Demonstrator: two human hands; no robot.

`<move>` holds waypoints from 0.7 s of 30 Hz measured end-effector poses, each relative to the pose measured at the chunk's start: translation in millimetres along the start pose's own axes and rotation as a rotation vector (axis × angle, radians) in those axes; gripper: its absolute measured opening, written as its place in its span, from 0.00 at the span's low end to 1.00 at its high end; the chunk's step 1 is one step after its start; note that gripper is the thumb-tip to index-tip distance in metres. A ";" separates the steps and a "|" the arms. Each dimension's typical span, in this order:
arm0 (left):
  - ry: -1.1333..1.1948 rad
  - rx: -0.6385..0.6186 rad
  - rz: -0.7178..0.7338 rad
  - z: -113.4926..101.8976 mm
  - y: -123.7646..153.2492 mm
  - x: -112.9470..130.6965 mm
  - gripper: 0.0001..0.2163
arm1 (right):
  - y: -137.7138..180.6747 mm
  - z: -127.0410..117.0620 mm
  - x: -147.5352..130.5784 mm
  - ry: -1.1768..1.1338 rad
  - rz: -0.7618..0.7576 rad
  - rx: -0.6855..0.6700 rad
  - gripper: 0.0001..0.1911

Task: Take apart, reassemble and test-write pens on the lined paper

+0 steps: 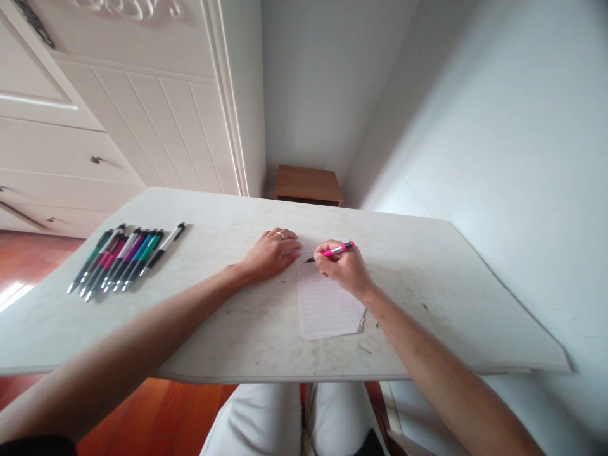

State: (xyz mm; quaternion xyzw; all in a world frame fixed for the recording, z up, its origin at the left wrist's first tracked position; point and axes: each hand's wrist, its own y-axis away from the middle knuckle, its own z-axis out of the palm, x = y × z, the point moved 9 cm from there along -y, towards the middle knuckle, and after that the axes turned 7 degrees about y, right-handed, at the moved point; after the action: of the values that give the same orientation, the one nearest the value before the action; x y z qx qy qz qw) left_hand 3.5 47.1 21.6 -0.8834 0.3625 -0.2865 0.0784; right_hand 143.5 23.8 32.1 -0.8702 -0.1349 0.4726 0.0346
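Note:
A pink pen (336, 249) with a black tip and a silver band is gripped in my right hand (344, 269), its point down at the upper part of a lined sheet of paper (327, 310). My left hand (272, 254) lies flat, fingers stretched toward the sheet's upper left edge, a ring on one finger. The paper's lower right corner looks torn or curled. Part of its upper area is hidden behind my hands. Whether the pen tip touches the paper I cannot tell.
Several click pens (124, 256) in different colours lie side by side at the left of the stained white table (228, 335). Beyond it stand a white cabinet (166, 126) and a small brown wooden stand (308, 182). A pale wall (513, 145) borders the right side.

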 end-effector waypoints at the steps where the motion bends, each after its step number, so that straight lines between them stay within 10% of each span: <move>1: 0.003 -0.002 0.000 0.0 0.0 0.1 0.14 | -0.1 0.4 -0.7 0.002 0.004 -0.009 0.07; 21: 0.006 0.003 0.001 -1.3 -0.1 0.8 0.14 | 0.1 -2.6 -0.2 0.026 0.022 0.011 0.05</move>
State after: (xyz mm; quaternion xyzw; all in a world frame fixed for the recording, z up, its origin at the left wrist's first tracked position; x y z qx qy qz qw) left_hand 3.2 46.7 23.0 -0.8822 0.3626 -0.2898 0.0788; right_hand 145.6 23.8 33.8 -0.8774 -0.1221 0.4626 0.0357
